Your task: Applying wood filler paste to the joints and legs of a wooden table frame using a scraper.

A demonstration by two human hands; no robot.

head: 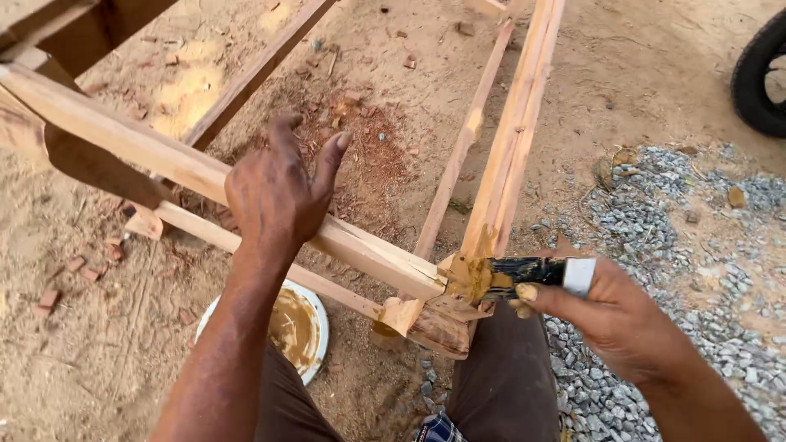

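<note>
Meanwhile, left hand (274, 196) rested w/ fingers spread on the wooden frame (368, 254), not gripping. Right hand (622, 315) was clamped on a putty knife (524, 274), blade pressed vs. frame's corner joint, between both hands.

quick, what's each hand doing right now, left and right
Left hand: open, fingers spread, resting on the wooden frame rail.
Right hand: closed on a putty knife smeared with tan filler, blade at the frame's corner joint.

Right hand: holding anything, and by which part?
The right hand pinches a putty knife by its dark handle, the paste-smeared blade on the wooden frame corner. The left hand rests on the rail.
</note>
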